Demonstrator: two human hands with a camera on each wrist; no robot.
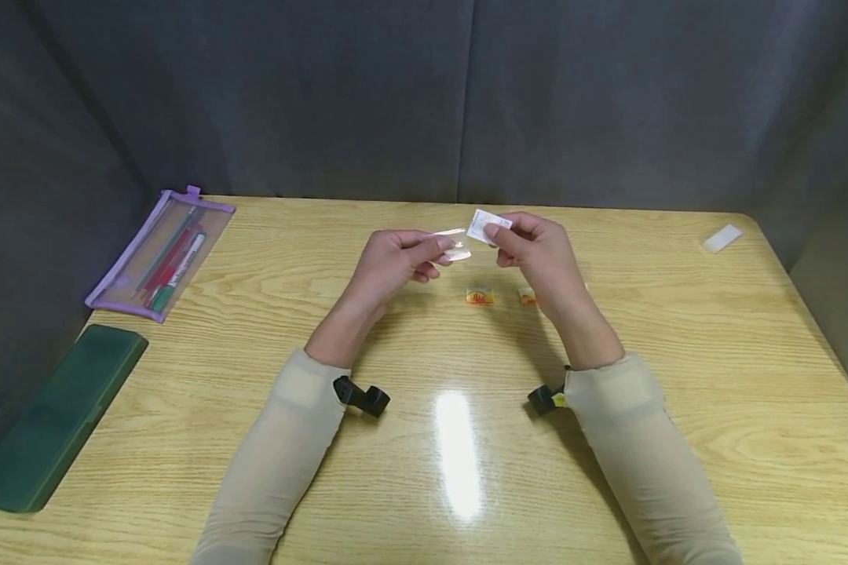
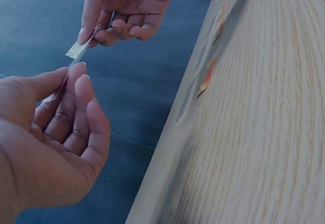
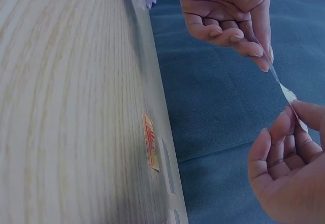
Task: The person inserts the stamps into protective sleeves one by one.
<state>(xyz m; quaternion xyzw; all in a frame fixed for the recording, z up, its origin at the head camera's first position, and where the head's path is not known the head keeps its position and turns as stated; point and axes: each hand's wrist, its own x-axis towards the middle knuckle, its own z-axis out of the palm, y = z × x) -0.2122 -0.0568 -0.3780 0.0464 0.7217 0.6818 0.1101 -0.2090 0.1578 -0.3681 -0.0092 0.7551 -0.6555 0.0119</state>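
Note:
Above the far part of the table, both hands are raised and close together. The left hand [image 1: 396, 255] pinches a small clear plastic sleeve [image 1: 458, 253] between thumb and fingers; light glints off it. The right hand [image 1: 540, 247] holds a small white printed card [image 1: 482, 224] the same way. In the right wrist view, the card [image 3: 287, 93] lines up with the end of the clear plastic [image 3: 274, 73]. Below the hands, two small yellow-orange pictures lie on the table: one picture [image 1: 480, 297] in full sight, the other picture [image 1: 527, 297] partly behind the right hand.
At the far left lies a see-through pouch with a purple rim [image 1: 129, 249], pens inside. Nearer along that side is a dark green case [image 1: 60, 416]. A white block [image 1: 722, 238] lies at the far right corner. Dark curtains [image 1: 311, 102] stand behind the table [image 1: 367, 486].

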